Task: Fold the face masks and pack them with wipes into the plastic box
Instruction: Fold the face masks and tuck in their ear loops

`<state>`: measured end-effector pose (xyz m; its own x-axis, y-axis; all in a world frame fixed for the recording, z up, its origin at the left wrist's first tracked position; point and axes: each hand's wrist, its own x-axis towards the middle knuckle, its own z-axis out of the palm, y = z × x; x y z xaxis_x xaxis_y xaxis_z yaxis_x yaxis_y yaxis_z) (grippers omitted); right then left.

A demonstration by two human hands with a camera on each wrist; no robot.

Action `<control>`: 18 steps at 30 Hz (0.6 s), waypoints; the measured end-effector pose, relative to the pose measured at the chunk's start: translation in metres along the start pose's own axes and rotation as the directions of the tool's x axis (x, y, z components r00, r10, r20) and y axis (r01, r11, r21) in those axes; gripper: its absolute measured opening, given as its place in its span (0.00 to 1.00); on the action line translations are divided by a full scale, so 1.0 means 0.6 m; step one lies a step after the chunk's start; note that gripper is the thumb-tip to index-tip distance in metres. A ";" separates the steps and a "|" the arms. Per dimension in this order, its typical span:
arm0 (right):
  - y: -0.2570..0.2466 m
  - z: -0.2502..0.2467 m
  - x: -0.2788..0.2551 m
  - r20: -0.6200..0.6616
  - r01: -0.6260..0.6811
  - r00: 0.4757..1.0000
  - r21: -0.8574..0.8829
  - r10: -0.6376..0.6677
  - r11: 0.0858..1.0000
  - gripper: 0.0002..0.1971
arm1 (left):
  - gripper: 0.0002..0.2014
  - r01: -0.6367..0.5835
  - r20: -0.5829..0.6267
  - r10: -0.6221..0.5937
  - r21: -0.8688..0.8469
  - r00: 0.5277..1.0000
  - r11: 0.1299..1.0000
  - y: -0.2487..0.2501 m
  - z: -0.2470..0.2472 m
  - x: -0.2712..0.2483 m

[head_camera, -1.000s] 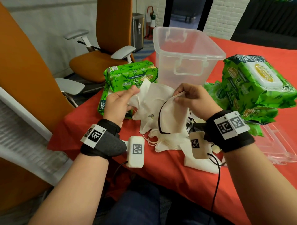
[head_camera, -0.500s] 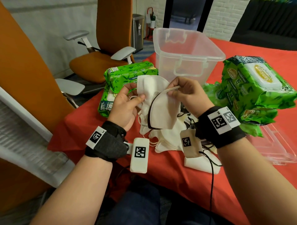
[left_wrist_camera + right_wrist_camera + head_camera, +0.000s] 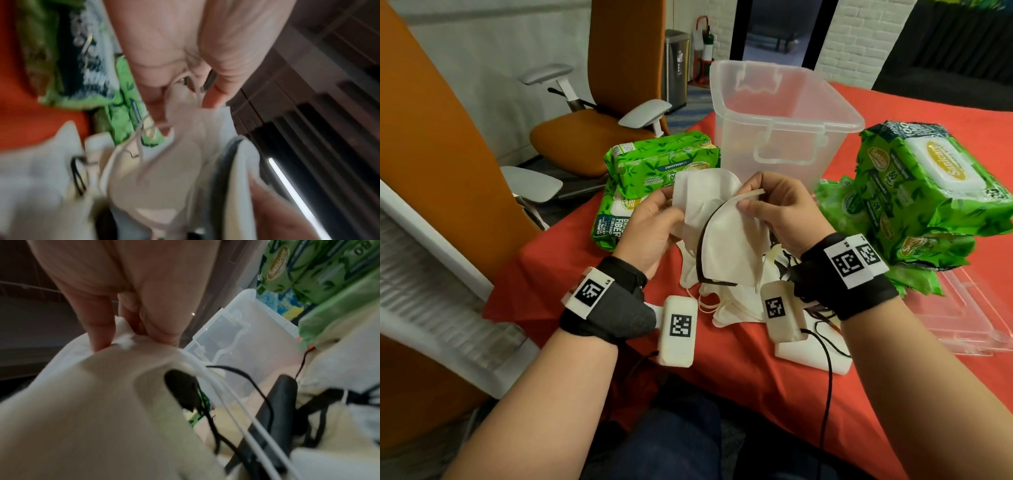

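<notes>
Both hands pinch a white face mask (image 3: pixel 726 240) above the table, left hand (image 3: pixel 650 229) and right hand (image 3: pixel 780 212) at opposite edges; folding seems underway; next, likely crease it for the empty plastic box (image 3: pixel 784 123).

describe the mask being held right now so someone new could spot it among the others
On the red table, in front of the clear plastic box, both hands hold one white face mask in the air. The left hand and right hand pinch its top. Unlike the masks piled below, it is lifted and shows a black edge strap.
</notes>
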<state>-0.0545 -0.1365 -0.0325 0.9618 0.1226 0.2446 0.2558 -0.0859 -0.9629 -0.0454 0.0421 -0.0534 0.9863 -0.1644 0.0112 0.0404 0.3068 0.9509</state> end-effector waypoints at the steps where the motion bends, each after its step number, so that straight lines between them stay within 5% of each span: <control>1: -0.004 -0.004 0.000 0.001 0.005 1.000 -0.061 -0.005 0.998 0.03 | 0.16 0.005 -0.041 -0.001 0.111 0.999 0.994 0.004 -0.004 0.002; 4: -0.015 -0.013 -0.003 0.048 0.007 0.999 -0.213 0.004 0.977 0.03 | 0.10 -0.003 -0.086 0.051 0.482 0.995 0.876 0.012 -0.017 0.010; 6: -0.016 -0.015 -0.005 0.083 -0.006 0.996 -0.328 0.035 0.945 0.03 | 0.21 -0.055 0.000 0.069 0.601 0.998 0.797 0.015 -0.020 0.008; 8: -0.019 -0.011 -0.008 0.149 -0.009 0.986 -0.399 0.075 0.917 0.03 | 0.27 -0.106 0.112 0.050 0.574 0.992 0.812 0.019 -0.015 0.006; 11: -0.027 -0.001 -0.014 0.255 0.019 0.962 -0.412 0.095 0.911 0.06 | 0.21 -0.144 0.286 0.006 0.463 0.958 0.874 0.014 -0.005 0.001; 18: -0.020 -0.023 -0.016 0.130 0.019 0.987 -0.671 0.092 0.741 0.10 | 0.18 -0.273 0.215 0.200 0.405 0.956 0.873 0.008 -0.016 -0.002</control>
<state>-0.0656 -0.1505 -0.0216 0.9605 0.2416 0.1379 0.2731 -0.7246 -0.6328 -0.0451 0.0526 -0.0517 0.9167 -0.2972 0.2672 -0.2991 -0.0667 0.9519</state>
